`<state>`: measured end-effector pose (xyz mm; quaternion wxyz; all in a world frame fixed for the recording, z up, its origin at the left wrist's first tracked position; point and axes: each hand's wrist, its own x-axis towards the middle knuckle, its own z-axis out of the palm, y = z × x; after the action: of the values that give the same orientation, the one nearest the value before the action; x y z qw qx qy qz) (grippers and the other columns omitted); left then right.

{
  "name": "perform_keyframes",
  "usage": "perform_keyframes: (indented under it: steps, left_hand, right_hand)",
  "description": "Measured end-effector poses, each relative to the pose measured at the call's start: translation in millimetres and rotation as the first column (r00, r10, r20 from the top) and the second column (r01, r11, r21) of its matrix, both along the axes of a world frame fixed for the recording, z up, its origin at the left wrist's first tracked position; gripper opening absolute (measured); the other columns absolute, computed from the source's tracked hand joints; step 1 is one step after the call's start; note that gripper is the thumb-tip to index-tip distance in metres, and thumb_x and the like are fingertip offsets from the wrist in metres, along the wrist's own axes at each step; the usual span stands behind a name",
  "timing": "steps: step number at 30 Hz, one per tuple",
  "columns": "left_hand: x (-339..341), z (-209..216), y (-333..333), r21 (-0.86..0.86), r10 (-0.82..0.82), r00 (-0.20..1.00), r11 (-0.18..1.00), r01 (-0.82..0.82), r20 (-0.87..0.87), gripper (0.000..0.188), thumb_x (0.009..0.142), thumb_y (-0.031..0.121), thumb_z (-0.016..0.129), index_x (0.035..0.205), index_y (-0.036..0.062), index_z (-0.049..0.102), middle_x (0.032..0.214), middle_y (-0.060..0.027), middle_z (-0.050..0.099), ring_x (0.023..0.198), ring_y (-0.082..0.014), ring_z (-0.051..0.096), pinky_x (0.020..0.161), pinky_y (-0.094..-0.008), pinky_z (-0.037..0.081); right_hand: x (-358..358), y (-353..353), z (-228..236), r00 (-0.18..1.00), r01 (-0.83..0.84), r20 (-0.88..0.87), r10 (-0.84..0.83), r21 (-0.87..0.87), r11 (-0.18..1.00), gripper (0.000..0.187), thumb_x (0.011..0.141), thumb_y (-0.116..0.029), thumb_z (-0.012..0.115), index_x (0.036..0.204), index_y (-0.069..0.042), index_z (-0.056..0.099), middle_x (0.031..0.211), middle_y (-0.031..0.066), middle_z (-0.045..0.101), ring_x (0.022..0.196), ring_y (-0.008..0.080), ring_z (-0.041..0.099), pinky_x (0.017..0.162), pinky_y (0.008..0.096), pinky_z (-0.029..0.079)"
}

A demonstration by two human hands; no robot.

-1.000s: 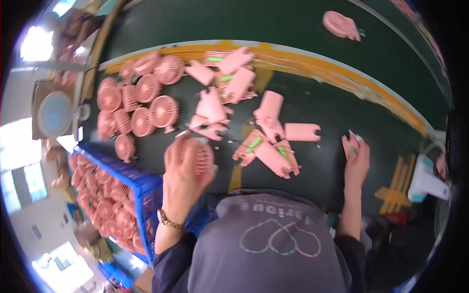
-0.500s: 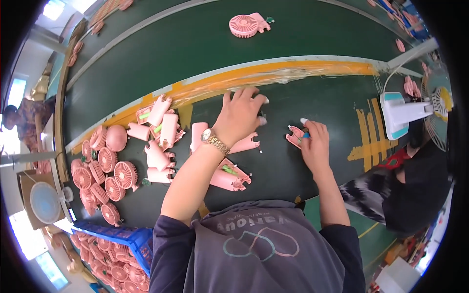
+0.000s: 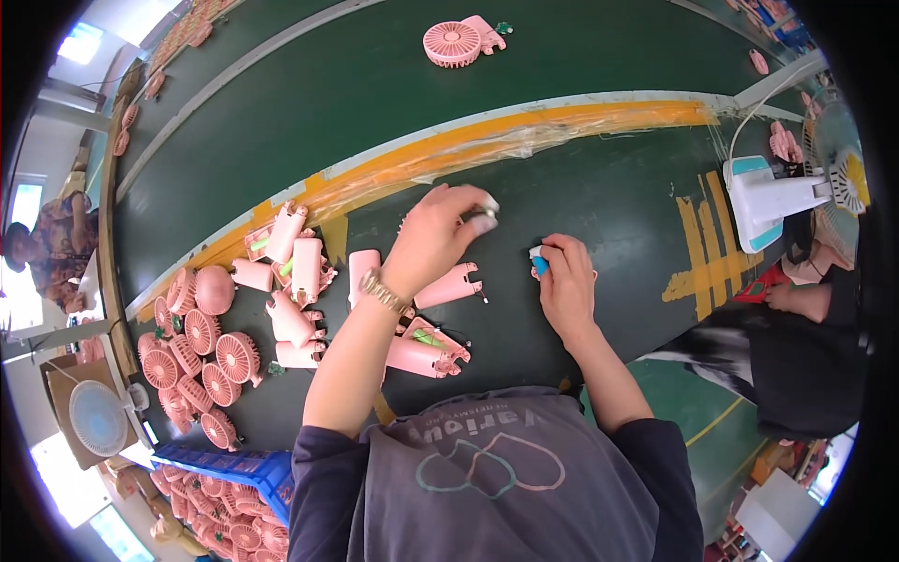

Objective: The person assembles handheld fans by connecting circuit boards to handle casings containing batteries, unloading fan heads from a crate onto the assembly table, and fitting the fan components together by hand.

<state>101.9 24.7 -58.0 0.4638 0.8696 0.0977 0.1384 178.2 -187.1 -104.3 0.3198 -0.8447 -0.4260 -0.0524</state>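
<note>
My left hand (image 3: 433, 234), with a gold watch on its wrist, is above the bench with thumb and forefinger brought together. White coverings show on its fingertips; anything pinched there is too small to name. Below it lie pink fan handle shells (image 3: 449, 287), one of them partly hidden by the hand. To the right, my right hand (image 3: 567, 286) is curled over a small pink plastic piece (image 3: 536, 273), of which only slivers show. One of its fingers wears a blue covering. Another opened handle (image 3: 426, 351) with a green strip inside lies nearer me.
Pink handle shells (image 3: 305, 270) and round fan heads (image 3: 238, 358) are heaped at left. A blue crate (image 3: 272, 478) holds more. Beyond the taped ledge (image 3: 524, 131), an assembled pink fan (image 3: 453, 44) lies on the green belt. A white desk fan (image 3: 777, 201) and a co-worker stand at right.
My left hand's spread fingers have drawn together into a pinch. My right hand has moved slightly left and curled over the pink piece. The pink fan on the belt has shifted left in view.
</note>
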Motion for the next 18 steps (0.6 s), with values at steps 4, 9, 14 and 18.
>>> perform_keyframes:
  steps: [4, 9, 14, 18]
  left_hand:
    - [-30, 5, -5, -0.351, 0.244, 0.969, 0.911, -0.216, 0.037, 0.023, 0.092, 0.012, 0.059, 0.108, 0.0025, 0.044, 0.09, -0.0132, 0.069, 0.083, -0.0194, 0.069, 0.07, -0.0264, 0.051]
    - [-64, 29, -8, -0.499, 0.375, 0.918, 0.825, -0.267, 0.129, 0.022, 0.091, 0.004, 0.059, 0.105, 0.001, 0.043, 0.098, -0.0133, 0.067, 0.091, -0.0149, 0.065, 0.078, -0.0255, 0.05]
    - [-76, 69, -21, -0.656, 0.383, 0.89, 0.742, -0.138, 0.246, 0.024, 0.09, 0.0, 0.057, 0.105, 0.001, 0.038, 0.102, -0.0155, 0.063, 0.099, -0.0192, 0.063, 0.085, -0.03, 0.05]
    - [-86, 73, -27, -0.359, 0.182, 0.939, 0.931, -0.07, 0.291, 0.027, 0.087, 0.002, 0.062, 0.101, 0.0031, 0.039, 0.107, -0.0181, 0.063, 0.099, -0.0231, 0.063, 0.081, -0.0299, 0.05]
  right_hand:
    - [-3, -1, 5, 0.998, -0.026, -0.068, 0.02, -0.09, 0.996, 0.026, 0.072, 0.002, 0.063, 0.097, -0.005, 0.06, 0.103, 0.0079, 0.057, 0.095, 0.0287, 0.055, 0.081, 0.0382, 0.044]
    - [0, 0, 14, 0.988, -0.152, -0.021, 0.15, -0.093, 0.984, 0.025, 0.073, 0.002, 0.062, 0.097, -0.005, 0.06, 0.104, 0.0072, 0.057, 0.097, 0.0276, 0.055, 0.082, 0.0378, 0.044]
    - [-1, 2, 4, 0.984, -0.091, -0.157, 0.083, -0.042, 0.995, 0.021, 0.075, 0.001, 0.062, 0.096, -0.003, 0.06, 0.103, 0.0074, 0.057, 0.094, 0.0261, 0.057, 0.077, 0.0377, 0.047]
    - [-24, 13, 35, 0.33, 0.311, -0.889, 0.319, 0.421, 0.852, 0.007, 0.088, -0.006, 0.059, 0.091, 0.0, 0.059, 0.098, 0.0056, 0.06, 0.079, 0.0166, 0.061, 0.069, 0.0321, 0.05]
